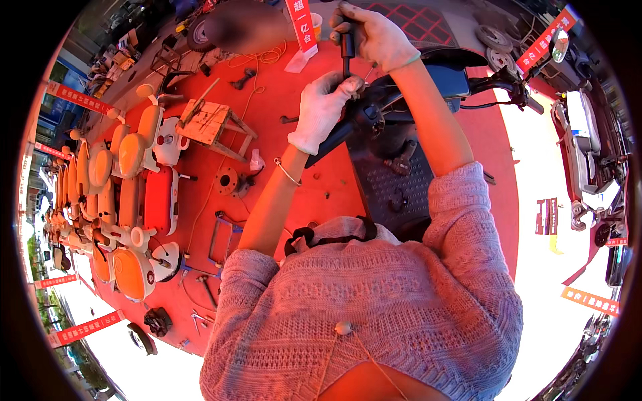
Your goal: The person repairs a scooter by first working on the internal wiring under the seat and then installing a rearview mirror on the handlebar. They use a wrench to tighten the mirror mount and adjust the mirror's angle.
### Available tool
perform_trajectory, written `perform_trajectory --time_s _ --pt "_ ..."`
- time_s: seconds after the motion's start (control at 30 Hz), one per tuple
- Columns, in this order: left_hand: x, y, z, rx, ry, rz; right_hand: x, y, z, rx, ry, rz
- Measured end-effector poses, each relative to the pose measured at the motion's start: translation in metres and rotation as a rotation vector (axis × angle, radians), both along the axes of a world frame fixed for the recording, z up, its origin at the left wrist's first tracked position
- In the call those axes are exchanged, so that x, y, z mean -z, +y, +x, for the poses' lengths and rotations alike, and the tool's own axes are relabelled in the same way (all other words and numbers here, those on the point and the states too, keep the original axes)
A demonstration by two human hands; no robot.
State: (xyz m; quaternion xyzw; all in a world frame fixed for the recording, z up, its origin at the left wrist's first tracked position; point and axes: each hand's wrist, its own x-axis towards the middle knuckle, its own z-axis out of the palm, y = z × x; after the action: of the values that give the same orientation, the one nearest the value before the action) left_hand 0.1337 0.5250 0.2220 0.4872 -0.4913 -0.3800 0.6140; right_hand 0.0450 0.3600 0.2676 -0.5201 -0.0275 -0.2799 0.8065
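My right hand (384, 39), in a white knit glove, is closed at the top of a tool with a black handle and thin dark shaft, which looks like a screwdriver (347, 45). The shaft points down toward my left hand (321, 110), also gloved. Its thumb and fingers are pinched together near the shaft's lower end; what they grip is hidden. Both hands are above the left side of a dark electric scooter's handlebar (366, 115). The scooter's blue-black front panel (447, 81) lies below my right forearm, with its textured footboard (394, 194) nearer me.
A worn wooden stool (207, 122) stands left on the red floor. Near it lie a round metal hub (227, 180), a blue-framed hacksaw (221, 239), a hammer (206, 290) and pliers (195, 322). Parked scooters (131, 155) line the far left; another scooter (580, 134) stands right.
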Motion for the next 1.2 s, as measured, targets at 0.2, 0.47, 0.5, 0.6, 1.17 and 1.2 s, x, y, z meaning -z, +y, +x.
perform_trajectory --time_s 0.2,0.47,0.5,0.6,1.17,1.2 --pt "0.012 0.000 0.008 -0.153 -0.172 -0.046 -0.025 0.126 -0.072 0.590 -0.072 -0.298" --pt "0.006 0.061 -0.001 -0.259 -1.285 0.141 -0.026 0.150 -0.022 0.737 -0.013 -1.449" --pt "0.002 0.074 -0.004 -0.253 -1.133 0.209 -0.029 0.145 -0.016 0.655 0.036 -1.443" --pt "0.017 0.095 -0.009 -0.335 -1.181 -0.042 -0.041 0.136 0.004 0.437 0.160 -1.377" --pt "-0.021 -0.035 0.076 -0.209 -1.157 -0.204 -0.016 -0.166 0.034 0.519 0.257 -0.438" --pt "-0.028 -0.053 0.069 -0.180 -1.141 -0.252 -0.003 -0.213 0.008 0.382 -0.002 0.020"
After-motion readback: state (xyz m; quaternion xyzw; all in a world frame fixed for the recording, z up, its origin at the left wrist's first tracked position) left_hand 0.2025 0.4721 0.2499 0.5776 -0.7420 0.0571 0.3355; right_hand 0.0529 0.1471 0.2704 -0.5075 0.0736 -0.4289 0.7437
